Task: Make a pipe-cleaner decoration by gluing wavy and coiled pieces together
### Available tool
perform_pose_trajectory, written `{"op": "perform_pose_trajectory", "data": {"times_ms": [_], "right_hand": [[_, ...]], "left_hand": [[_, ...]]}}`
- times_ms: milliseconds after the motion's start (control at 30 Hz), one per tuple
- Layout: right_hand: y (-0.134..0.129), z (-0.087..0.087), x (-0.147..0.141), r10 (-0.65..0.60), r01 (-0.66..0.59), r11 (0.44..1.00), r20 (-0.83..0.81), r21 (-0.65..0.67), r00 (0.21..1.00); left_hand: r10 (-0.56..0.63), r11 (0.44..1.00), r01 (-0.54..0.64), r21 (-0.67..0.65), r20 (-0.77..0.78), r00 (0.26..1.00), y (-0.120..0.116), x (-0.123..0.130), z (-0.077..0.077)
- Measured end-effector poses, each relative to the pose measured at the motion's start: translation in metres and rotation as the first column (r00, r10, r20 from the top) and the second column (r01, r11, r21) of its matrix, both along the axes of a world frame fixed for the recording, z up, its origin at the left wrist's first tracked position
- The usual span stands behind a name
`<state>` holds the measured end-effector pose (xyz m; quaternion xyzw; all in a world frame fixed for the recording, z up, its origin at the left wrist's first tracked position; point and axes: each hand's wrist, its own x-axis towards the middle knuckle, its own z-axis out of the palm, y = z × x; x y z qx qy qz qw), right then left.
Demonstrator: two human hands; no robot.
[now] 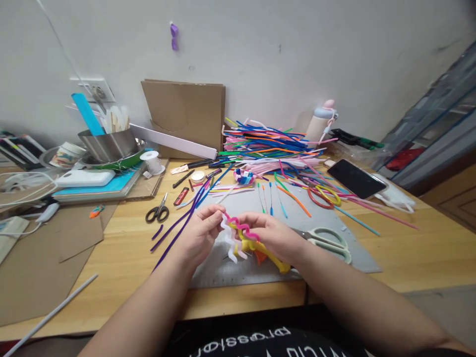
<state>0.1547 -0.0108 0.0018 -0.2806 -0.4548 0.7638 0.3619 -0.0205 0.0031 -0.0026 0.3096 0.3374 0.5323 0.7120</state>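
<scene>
My left hand is closed, thumb and fingertips pinching the upper ends of several wavy pipe cleaners. White and pale pink strands hang down from it, and a magenta wavy pipe cleaner runs across to my right hand. That hand is also closed, its fingers at the magenta and yellow wavy strands; its fingertips are partly hidden. Beneath the hands lies a yellow-handled tool with an orange part, its kind unclear. Scissors with pale green handles lie beside my right wrist, on the grey mat.
A big heap of coloured pipe cleaners lies at the back, against the wall. Black scissors and purple pipe cleaners are at left. A phone and a bottle stand right. Cardboard leans behind.
</scene>
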Motion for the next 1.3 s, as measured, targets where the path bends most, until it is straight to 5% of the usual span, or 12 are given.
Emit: {"op": "perform_pose_trajectory", "data": {"times_ms": [200, 333, 633, 867, 1067, 1300], "right_hand": [[0.003, 0.005, 0.003, -0.106, 0.094, 0.992, 0.151, 0.085, 0.983], [0.007, 0.006, 0.006, -0.239, 0.17, 0.948, 0.253, 0.269, 0.937], [0.009, 0.004, 0.008, -0.267, 0.149, 0.917, 0.291, 0.369, 0.919], [0.006, 0.007, 0.005, -0.179, 0.137, 0.976, 0.256, 0.17, 0.95], [0.015, -0.001, 0.008, -0.446, 0.389, 0.875, 0.169, 0.287, 0.879], [0.015, -0.001, 0.008, -0.565, 0.456, 0.795, 0.218, 0.4, 0.796]], "left_hand": [[-0.129, 0.991, 0.13, -0.009, 0.053, 0.99, -0.002, -0.001, 0.001], [-0.17, 0.985, 0.173, -0.025, 0.086, 0.982, -0.002, -0.002, 0.001], [-0.223, 0.972, 0.23, -0.045, 0.117, 0.968, -0.004, -0.001, 0.003], [-0.058, 0.998, 0.059, -0.026, 0.049, 0.997, -0.002, 0.001, 0.005], [0.11, 0.994, -0.109, -0.024, 0.023, 0.994, 0.002, 0.0, 0.007], [0.141, 0.988, -0.133, 0.084, -0.104, 0.984, 0.006, -0.001, -0.001]]}}
